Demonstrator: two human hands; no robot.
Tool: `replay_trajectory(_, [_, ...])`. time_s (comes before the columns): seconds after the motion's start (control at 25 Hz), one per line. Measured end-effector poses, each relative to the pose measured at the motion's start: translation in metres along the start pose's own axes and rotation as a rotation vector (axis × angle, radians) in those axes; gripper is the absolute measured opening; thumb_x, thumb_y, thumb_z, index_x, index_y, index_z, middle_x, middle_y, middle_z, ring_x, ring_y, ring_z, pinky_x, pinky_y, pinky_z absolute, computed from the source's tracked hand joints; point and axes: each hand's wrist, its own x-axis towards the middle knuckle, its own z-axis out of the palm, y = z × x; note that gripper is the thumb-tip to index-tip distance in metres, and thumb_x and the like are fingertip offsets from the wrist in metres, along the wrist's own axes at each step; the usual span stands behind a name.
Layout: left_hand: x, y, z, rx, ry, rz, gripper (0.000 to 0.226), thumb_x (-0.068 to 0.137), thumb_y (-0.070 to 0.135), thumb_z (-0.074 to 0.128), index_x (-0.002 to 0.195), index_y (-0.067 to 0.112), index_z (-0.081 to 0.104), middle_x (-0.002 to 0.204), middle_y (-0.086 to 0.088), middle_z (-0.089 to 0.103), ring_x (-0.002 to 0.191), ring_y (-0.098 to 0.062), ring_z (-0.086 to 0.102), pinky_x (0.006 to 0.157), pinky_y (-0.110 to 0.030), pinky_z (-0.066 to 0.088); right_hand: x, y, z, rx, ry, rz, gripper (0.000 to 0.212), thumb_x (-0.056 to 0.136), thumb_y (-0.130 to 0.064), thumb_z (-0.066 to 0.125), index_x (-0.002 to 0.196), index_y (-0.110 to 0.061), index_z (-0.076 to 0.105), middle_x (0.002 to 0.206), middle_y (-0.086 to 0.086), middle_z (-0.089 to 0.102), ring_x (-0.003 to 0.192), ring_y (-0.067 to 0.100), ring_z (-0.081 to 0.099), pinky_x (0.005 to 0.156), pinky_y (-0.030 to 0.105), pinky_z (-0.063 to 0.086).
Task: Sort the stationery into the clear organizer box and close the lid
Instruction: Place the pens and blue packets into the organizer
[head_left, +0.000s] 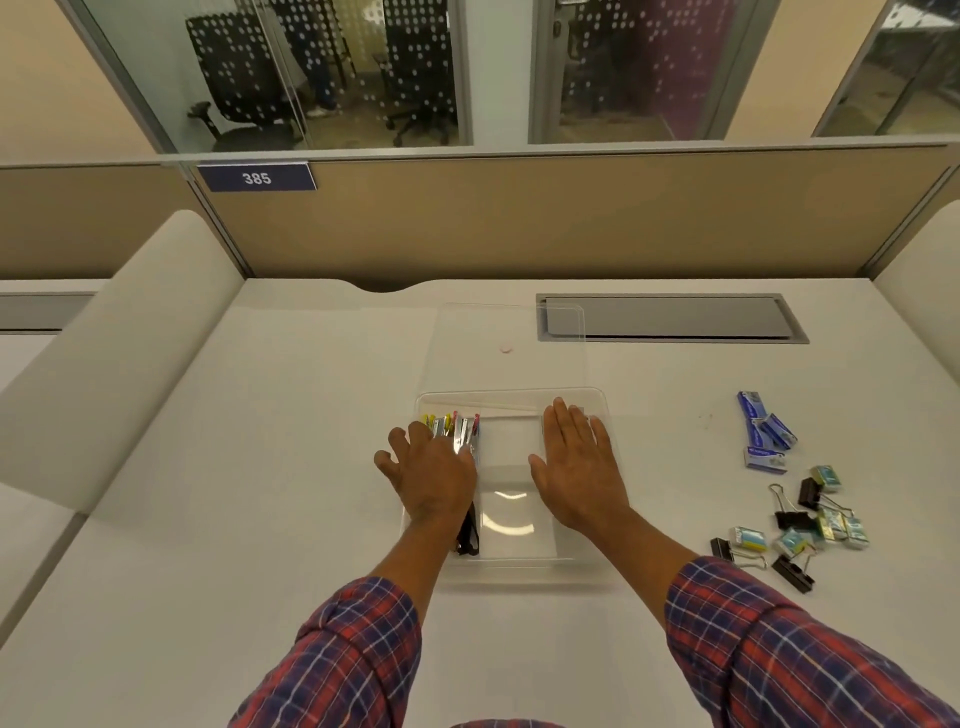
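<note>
The clear organizer box (511, 564) lies on the white desk before me, its clear lid (506, 332) swung back flat behind it. Several coloured staplers (457, 427) fill its left compartment; the middle compartment looks bare. My left hand (434, 470) rests flat, fingers spread, over the staplers and the left rim. My right hand (579, 462) lies flat over the right compartment, holding nothing. To the right on the desk lie blue staple boxes (763, 436), black binder clips (792, 519) and small teal boxes (831, 525).
A small pink object (505, 349) shows through the lid. A grey cable hatch (670, 318) is set in the desk at the back right. Beige partition panels stand behind and on both sides.
</note>
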Motion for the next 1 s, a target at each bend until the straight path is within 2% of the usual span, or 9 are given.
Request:
replay_trajectory(0.12, [-0.004,0.002,0.002,-0.004,-0.016,0.032,0.036,0.092,0.048,0.053,0.099,0.022,0.077,0.122,0.0,0.057,0.123,-0.029,0.042,0.102,-0.05,0.031,-0.009,0.01,-0.002,0.007,-0.014,-0.032,0.074,0.104,-0.052,0.025,0.161,-0.009,0.005,0.17,0.014,0.007,0.156,0.032,0.007,0.121,0.045,-0.009])
replay_trajectory(0.2, [-0.008,0.004,0.002,-0.003,0.026,0.079,0.038,0.094,0.045,0.052,0.114,0.02,0.072,0.127,-0.005,0.058,0.126,-0.032,0.043,0.103,-0.05,0.034,-0.014,0.02,-0.007,0.016,0.006,-0.051,0.073,0.104,-0.05,0.025,0.161,-0.008,0.006,0.17,0.015,0.009,0.156,0.033,0.008,0.123,0.046,-0.004])
replay_trajectory(0.28, [-0.012,0.007,0.002,-0.022,0.079,0.147,0.046,0.099,0.045,0.049,0.133,0.018,0.062,0.14,-0.011,0.056,0.139,-0.036,0.039,0.111,-0.053,0.033,-0.018,0.029,-0.011,0.023,0.022,-0.056,0.073,0.104,-0.051,0.026,0.161,-0.008,0.009,0.169,0.015,0.009,0.156,0.033,0.009,0.123,0.047,-0.002])
replay_trajectory(0.36, [-0.019,0.015,0.002,-0.04,0.089,0.229,0.058,0.104,0.051,0.04,0.15,0.016,0.048,0.159,-0.017,0.042,0.154,-0.038,0.026,0.122,-0.056,0.023,-0.023,0.038,-0.015,0.019,0.032,-0.056,0.076,0.103,-0.053,0.026,0.161,-0.008,0.008,0.17,0.014,0.005,0.156,0.033,0.005,0.124,0.049,-0.002])
replay_trajectory(0.44, [-0.028,0.032,0.0,-0.026,0.059,0.309,0.071,0.104,0.06,0.021,0.162,0.019,0.027,0.171,-0.015,0.019,0.16,-0.036,0.008,0.128,-0.055,0.008,-0.029,0.049,-0.016,0.028,0.046,-0.04,0.078,0.102,-0.055,0.029,0.161,-0.009,0.005,0.17,0.013,0.003,0.156,0.033,0.004,0.124,0.05,-0.002])
replay_trajectory(0.52, [-0.037,0.053,-0.001,-0.021,0.036,0.389,0.079,0.1,0.066,0.005,0.165,0.021,0.013,0.174,-0.013,0.003,0.16,-0.034,-0.004,0.129,-0.056,0.003,-0.035,0.062,-0.019,0.041,0.058,-0.014,0.079,0.103,-0.056,0.029,0.161,-0.01,0.001,0.17,0.012,-0.001,0.156,0.032,0.001,0.124,0.05,-0.002])
replay_trajectory(0.6, [-0.046,0.078,0.0,-0.018,0.013,0.466,0.083,0.097,0.068,-0.001,0.165,0.021,0.007,0.174,-0.012,-0.004,0.16,-0.033,-0.01,0.129,-0.056,0.003,-0.043,0.082,-0.023,0.044,0.067,0.02,0.079,0.103,-0.056,0.028,0.161,-0.011,-0.001,0.17,0.011,-0.004,0.156,0.031,-0.002,0.125,0.05,0.0])
replay_trajectory(0.84, [-0.076,0.161,0.008,-0.01,-0.005,0.614,0.084,0.097,0.068,-0.001,0.166,0.02,0.007,0.173,-0.013,-0.008,0.159,-0.033,-0.012,0.129,-0.054,0.002,-0.072,0.155,-0.035,0.046,0.064,0.136,0.079,0.103,-0.055,0.028,0.161,-0.011,-0.002,0.17,0.011,-0.004,0.157,0.029,-0.003,0.126,0.051,0.002])
replay_trajectory(1.0, [-0.095,0.221,0.02,0.0,-0.029,0.707,0.083,0.098,0.07,0.003,0.166,0.021,0.001,0.172,-0.013,-0.015,0.158,-0.033,-0.018,0.129,-0.052,-0.004,-0.097,0.211,-0.038,0.007,0.054,0.223,0.079,0.103,-0.054,0.034,0.161,-0.008,0.005,0.17,0.015,0.008,0.156,0.033,0.007,0.126,0.053,0.01])
